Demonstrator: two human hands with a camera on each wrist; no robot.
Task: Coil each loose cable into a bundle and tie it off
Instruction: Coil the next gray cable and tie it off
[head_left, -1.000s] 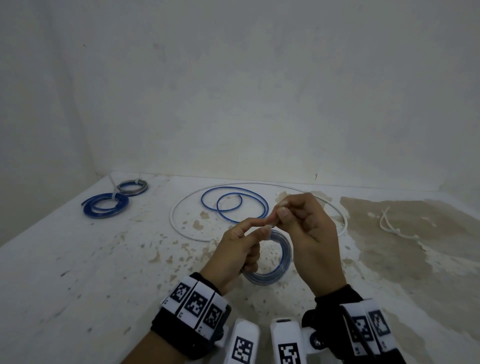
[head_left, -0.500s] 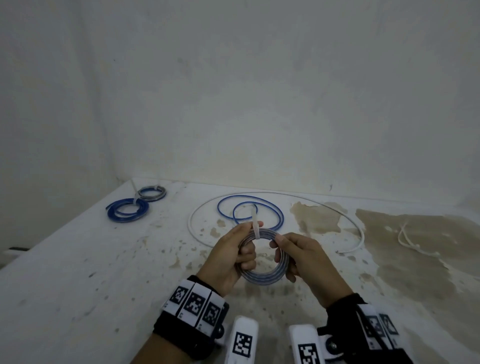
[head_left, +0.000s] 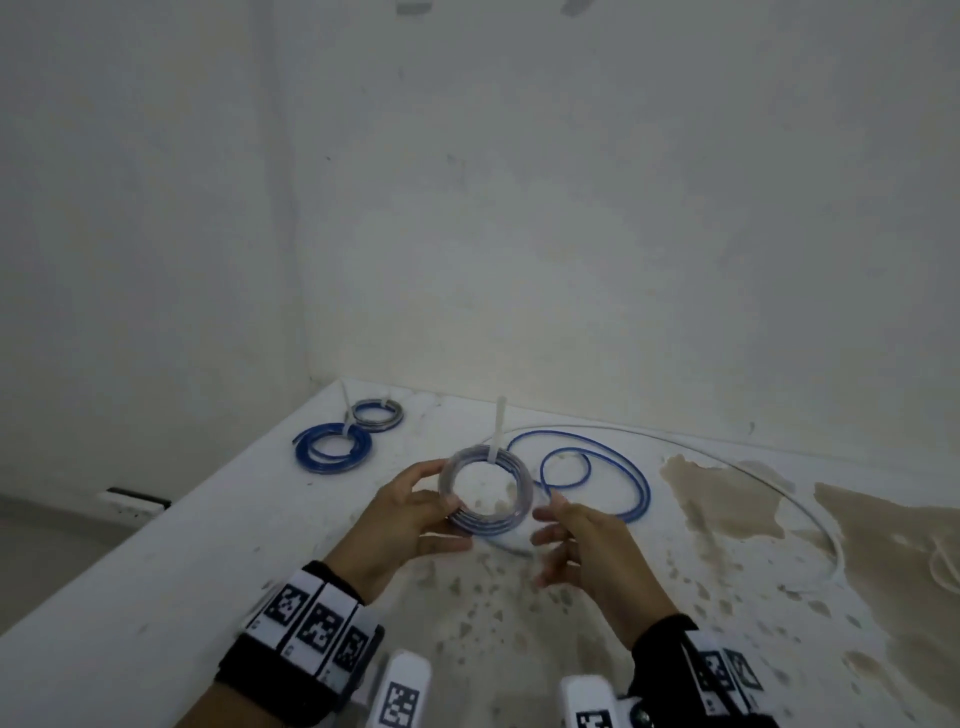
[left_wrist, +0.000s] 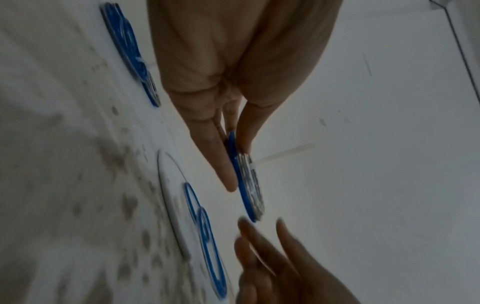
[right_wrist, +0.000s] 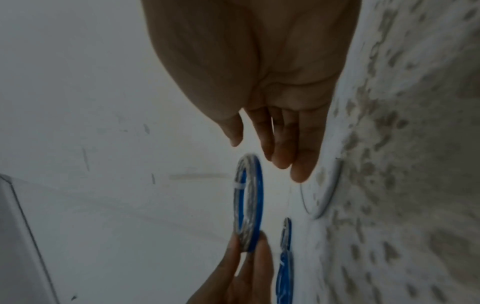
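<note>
A small coil of grey-and-blue cable (head_left: 485, 493) (left_wrist: 248, 185) (right_wrist: 249, 197) is held upright above the table, pinched at its left rim by my left hand (head_left: 415, 514) (left_wrist: 233, 148). A white cable tie (head_left: 497, 428) is cinched round its top, tail pointing up. My right hand (head_left: 566, 535) (right_wrist: 275, 148) hovers just right of the coil with fingers spread, touching nothing. On the table behind lie a loose blue cable (head_left: 592, 478) and a long loose white cable (head_left: 779, 483).
Two tied coils, a blue one (head_left: 332, 447) and a grey one (head_left: 376, 414), lie near the table's far left corner. Loose white ties (head_left: 943, 566) lie at the right edge. The stained white table (head_left: 156, 571) meets walls behind and drops off on the left.
My right hand has let go of the coil and drawn back to the right, fingers spread. The left hand has lifted the tied coil up and leftward. The camera has swung left.
</note>
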